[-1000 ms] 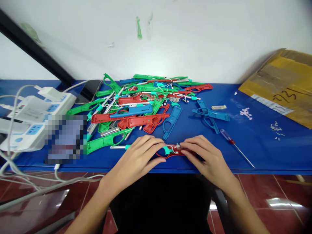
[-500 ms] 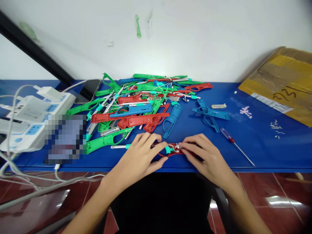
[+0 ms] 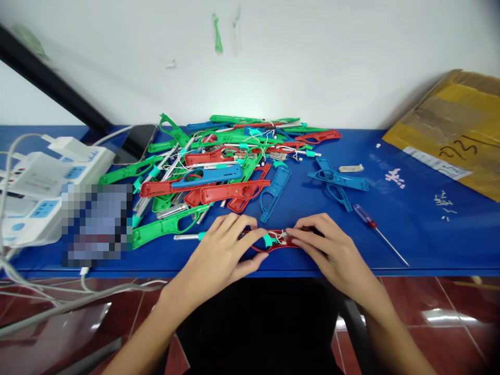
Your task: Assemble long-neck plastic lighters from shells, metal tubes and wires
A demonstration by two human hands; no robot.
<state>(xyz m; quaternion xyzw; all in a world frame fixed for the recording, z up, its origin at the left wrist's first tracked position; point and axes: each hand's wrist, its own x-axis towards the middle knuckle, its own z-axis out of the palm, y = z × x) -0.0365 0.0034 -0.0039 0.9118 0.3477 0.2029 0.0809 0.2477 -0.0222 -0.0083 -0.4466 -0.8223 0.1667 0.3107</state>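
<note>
Near the front edge of the table lies an opened red long-neck lighter [image 3: 279, 247], its metal tube [image 3: 186, 237] sticking out to the left. A teal trigger [image 3: 268, 240] and thin white wires [image 3: 278, 237] show inside the shell. Curved over the tube side of it, my left hand [image 3: 221, 247] grips the lighter, thumb below and fingers above. My right hand [image 3: 332, 247] closes on the handle end, with its fingertips at a small metal part beside the wires. The palms and fingers cover both ends of the shell.
Behind my hands is a heap of green, red and blue lighter shells [image 3: 236, 194] with metal tubes. To the right are blue shells [image 3: 344, 181], a screwdriver [image 3: 371, 224], small pink pieces [image 3: 394, 178] and a cardboard box [image 3: 449, 125]. A power strip [image 3: 50, 208] and phones stand left.
The view has shifted slightly, so things at the left sit further left. Both hands keep almost the same hold on the red lighter, with only slight finger movement.
</note>
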